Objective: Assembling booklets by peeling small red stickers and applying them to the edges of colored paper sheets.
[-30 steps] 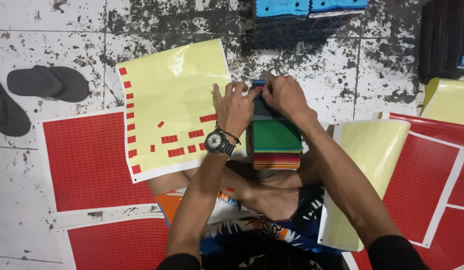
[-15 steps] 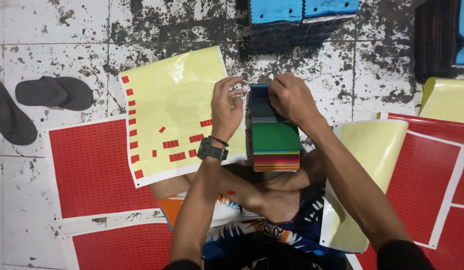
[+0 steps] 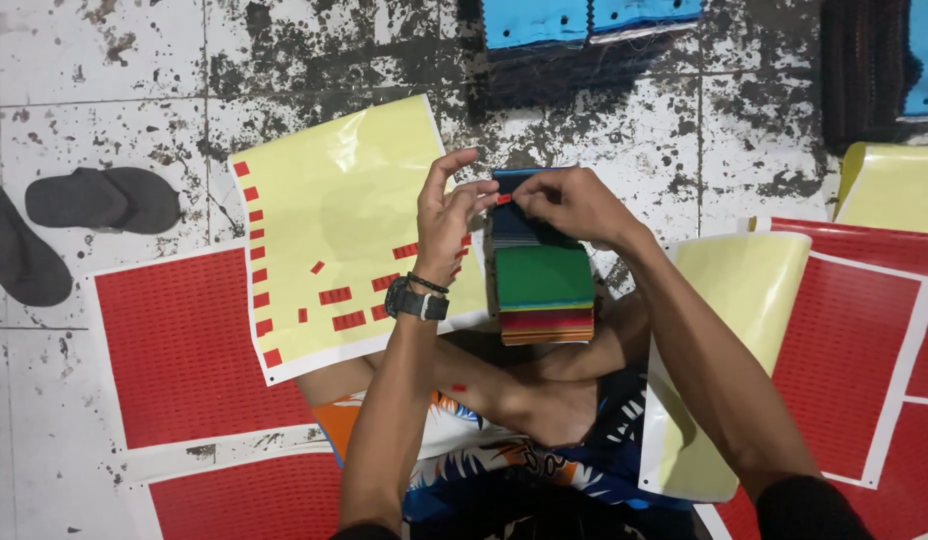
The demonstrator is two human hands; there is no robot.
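The person sits cross-legged on a stained tile floor (image 3: 114, 60), viewed from above.

Hands: The left hand (image 3: 446, 215) is raised beside the top left corner of a stack of coloured cloth pieces (image 3: 540, 275). Its thumb and forefinger pinch a small red sticker (image 3: 503, 198) at that corner; the remaining fingers are extended upward. A black wristwatch (image 3: 414, 301) sits on the left wrist. The right hand (image 3: 574, 205) rests on the top of the stack, fingers curled and pressing down at the dark blue top layer, touching the same sticker area.

Stack: It rests on the person's legs, between both forearms. Visible layers are dark blue, green, red and orange.

Surroundings:
- A yellow backing sheet (image 3: 334, 190) lies just left of the left hand, carrying scattered red stickers along its left edge and lower centre.
- 2 red sticker sheets (image 3: 174, 340) lie on the floor further left.
- A curled yellow sheet (image 3: 729, 320) and more red sheets (image 3: 844, 350) lie to the right.
- 2 dark sandals (image 3: 99, 200) lie at far left.
- Blue items (image 3: 584, 18) lie at the top edge.
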